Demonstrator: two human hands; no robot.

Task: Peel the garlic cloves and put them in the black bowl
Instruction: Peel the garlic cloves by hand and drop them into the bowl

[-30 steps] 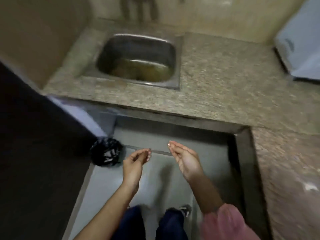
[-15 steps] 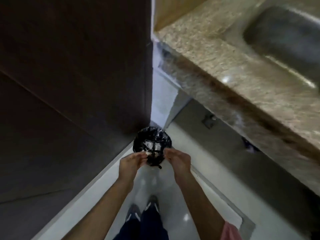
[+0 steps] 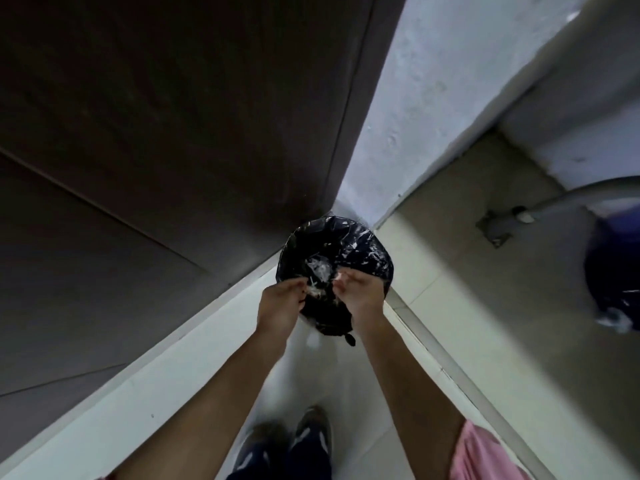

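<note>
Both hands have closed in on the bin (image 3: 349,244) since half a second back and now hang over its near rim, left hand (image 3: 278,306) at 7 o'clock of the mouth, right hand (image 3: 362,296) at 5 o'clock. Fingers of each are bunched and curled, tips facing across a small gap with pale garlic skins (image 3: 314,289) between them; pinched or falling free, cannot tell, and more skins lie inside the bin at 12 o'clock of the hands. Dark door (image 3: 156,133) at 10 o'clock, wall (image 3: 433,98) at 1 o'clock, pipe (image 3: 588,194) at 3 o'clock, shoes (image 3: 311,434) at 6 o'clock.
</note>
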